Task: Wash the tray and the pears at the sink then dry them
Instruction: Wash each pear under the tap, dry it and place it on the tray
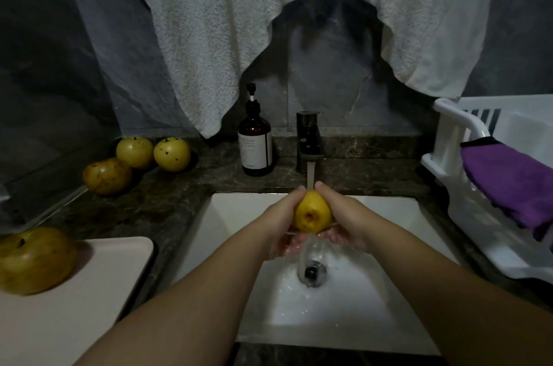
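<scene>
A yellow pear (312, 212) sits under the running tap (309, 144), above the white sink (389, 291). My left hand (282, 220) grips its left side and my right hand (344, 217) grips its right side, fingers curled under it. Water runs off the pear towards the drain (312, 272). A pale tray (89, 300) lies on the counter at the lower left with one pear (34, 261) on it. Three more pears (136, 151) (172, 154) (107, 175) rest on the dark counter at the back left.
A brown pump bottle (255, 142) stands left of the tap. A white dish rack (457, 156) holding a purple cloth (514, 186) stands to the right of the sink. A white towel (269, 21) hangs on the wall above.
</scene>
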Available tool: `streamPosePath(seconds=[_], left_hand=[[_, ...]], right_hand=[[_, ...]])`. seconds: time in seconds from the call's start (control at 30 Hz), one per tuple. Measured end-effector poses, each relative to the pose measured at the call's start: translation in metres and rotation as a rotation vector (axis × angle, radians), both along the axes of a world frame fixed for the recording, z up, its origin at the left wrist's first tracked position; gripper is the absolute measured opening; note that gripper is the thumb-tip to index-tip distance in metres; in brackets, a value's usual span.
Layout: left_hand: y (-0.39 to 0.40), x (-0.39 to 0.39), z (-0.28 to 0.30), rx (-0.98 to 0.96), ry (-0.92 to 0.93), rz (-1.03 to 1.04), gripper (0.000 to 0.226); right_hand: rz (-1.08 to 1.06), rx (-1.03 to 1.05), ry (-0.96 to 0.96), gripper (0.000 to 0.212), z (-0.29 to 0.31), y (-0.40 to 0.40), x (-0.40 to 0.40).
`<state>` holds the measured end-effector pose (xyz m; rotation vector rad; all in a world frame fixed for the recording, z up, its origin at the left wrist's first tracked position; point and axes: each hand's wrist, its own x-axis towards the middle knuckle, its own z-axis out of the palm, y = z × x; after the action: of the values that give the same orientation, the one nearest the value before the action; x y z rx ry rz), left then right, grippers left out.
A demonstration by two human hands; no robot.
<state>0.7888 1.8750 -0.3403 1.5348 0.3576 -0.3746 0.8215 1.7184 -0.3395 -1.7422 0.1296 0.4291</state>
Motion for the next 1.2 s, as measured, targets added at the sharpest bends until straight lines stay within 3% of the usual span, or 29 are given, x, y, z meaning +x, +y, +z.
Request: streamPosePath(seconds=[0.13,0.3,0.4,0.57,0.67,0.83,1.2], left_hand=[[-0.003,0.001,0.0,-0.161,-0.01,0.013,0.052],[-0.005,0.003,0.002,-0.253,-0.034,0.045,0.048],[-0.005,0.004,0.004,-0.281,-0.081,0.072,0.045],[-0.005,0.001,0.007,-0.248,-0.124,0.089,0.045],[-0.005,0.0,0.009,-0.219,-0.172,0.115,0.043],[-0.006,-0.002,0.009,-0.158,-0.217,0.155,0.048],[-0.007,-0.007,0.01,-0.152,-0.234,0.13,0.052]], right_hand=[[-0.005,-0.096,-0.286,0.046,-0.002,-0.003,0.003],[0.156,-0.286,-0.577,0.073,-0.001,-0.002,0.001],[0.159,-0.252,-0.597,0.082,0.003,-0.003,0.002],[0.115,-0.247,-0.456,0.092,0.026,-0.008,-0.001],[0.028,-0.335,-0.647,0.081,0.055,-0.004,-0.003],[0.121,-0.627,-0.953,0.073,0.101,0.012,0.0],[0.182,-0.787,-0.895,0.072,0.113,0.012,0.011]])
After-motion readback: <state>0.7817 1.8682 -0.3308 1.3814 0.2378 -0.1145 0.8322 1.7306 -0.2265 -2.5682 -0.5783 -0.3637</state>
